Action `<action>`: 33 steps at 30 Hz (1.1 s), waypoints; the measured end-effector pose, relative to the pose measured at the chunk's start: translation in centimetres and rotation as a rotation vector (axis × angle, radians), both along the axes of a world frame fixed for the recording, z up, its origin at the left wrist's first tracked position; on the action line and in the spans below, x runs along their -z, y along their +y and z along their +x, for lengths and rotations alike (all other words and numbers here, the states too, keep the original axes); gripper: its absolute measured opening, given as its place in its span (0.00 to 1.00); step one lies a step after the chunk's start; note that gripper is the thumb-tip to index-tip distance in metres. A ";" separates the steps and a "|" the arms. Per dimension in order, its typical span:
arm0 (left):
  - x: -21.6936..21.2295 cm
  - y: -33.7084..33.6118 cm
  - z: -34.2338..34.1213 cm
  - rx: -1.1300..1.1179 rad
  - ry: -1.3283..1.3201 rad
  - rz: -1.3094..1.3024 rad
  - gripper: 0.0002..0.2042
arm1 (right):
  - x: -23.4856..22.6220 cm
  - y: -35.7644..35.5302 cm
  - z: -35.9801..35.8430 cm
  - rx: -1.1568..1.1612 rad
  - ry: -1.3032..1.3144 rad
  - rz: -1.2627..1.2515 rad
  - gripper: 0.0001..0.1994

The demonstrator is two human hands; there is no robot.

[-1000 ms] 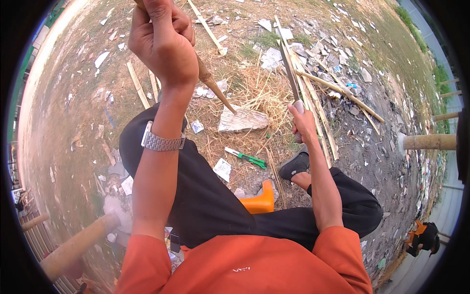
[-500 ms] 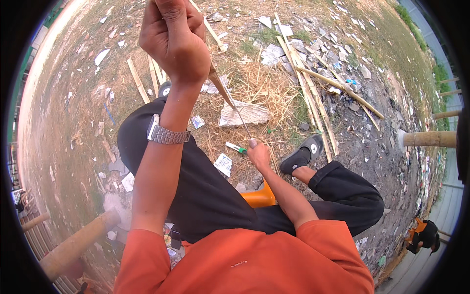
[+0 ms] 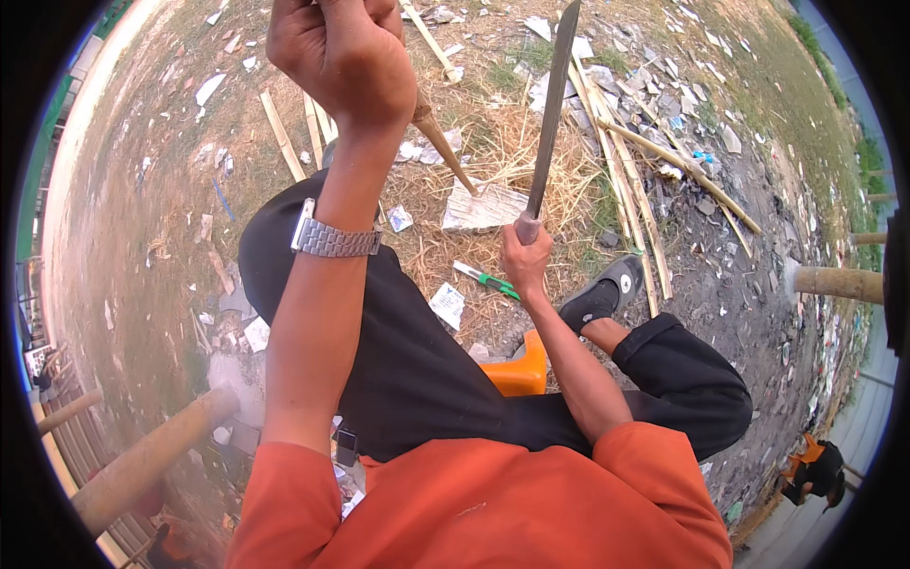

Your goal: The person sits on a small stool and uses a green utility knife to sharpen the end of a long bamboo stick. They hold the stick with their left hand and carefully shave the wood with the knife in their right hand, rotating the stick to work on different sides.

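My left hand (image 3: pixel 353 71) is raised at the upper left, its fingers closed round a bamboo stick (image 3: pixel 441 144). The stick slants down and right, with its pointed lower end against or just in front of a pale block (image 3: pixel 483 210) on the straw. Lower and to the right, my right hand (image 3: pixel 527 262) grips the handle of a machete (image 3: pixel 550 119). Its long dark blade points up and away, apart from the stick. A green and white box cutter (image 3: pixel 486 279) lies on the ground beside my right hand.
Split bamboo strips (image 3: pixel 621 185) and a bamboo pole (image 3: pixel 678 174) lie at the right among broken tile pieces. An orange stool (image 3: pixel 523 368) shows beneath me. Thick bamboo posts (image 3: pixel 839 283) stand at both sides. Another person (image 3: pixel 817 474) is at the far lower right.
My right hand has swung the machete up and right, away from the stick; its blade now shows broadside. My left hand still holds the stick, nearly in place.
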State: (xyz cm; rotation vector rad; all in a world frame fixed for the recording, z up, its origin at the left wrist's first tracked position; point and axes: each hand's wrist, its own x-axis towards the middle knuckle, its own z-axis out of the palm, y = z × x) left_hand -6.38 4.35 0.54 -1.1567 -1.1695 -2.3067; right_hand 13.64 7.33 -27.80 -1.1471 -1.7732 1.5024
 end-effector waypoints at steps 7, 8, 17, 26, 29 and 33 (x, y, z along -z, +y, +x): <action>0.7 -0.1 0.7 -0.061 -0.041 0.007 0.21 | 9.8 -3.5 8.3 -0.209 -0.816 0.248 0.15; 1.5 0.0 0.7 -0.023 0.018 -0.010 0.20 | 9.8 -3.2 7.9 -0.219 -0.792 0.090 0.14; -0.4 -0.8 0.2 -0.050 -0.072 -0.006 0.20 | 7.5 2.1 7.6 -0.273 -0.127 -0.784 0.06; 0.0 0.1 1.4 0.153 -0.131 -0.037 0.20 | 0.9 5.2 3.1 0.007 -0.227 -0.188 0.14; 0.1 0.4 1.7 0.201 -0.149 -0.053 0.20 | -0.4 6.8 3.1 0.086 -0.552 0.142 0.18; 0.0 -0.4 1.9 0.204 -0.174 -0.049 0.19 | 3.0 8.2 5.9 0.012 -0.892 0.558 0.19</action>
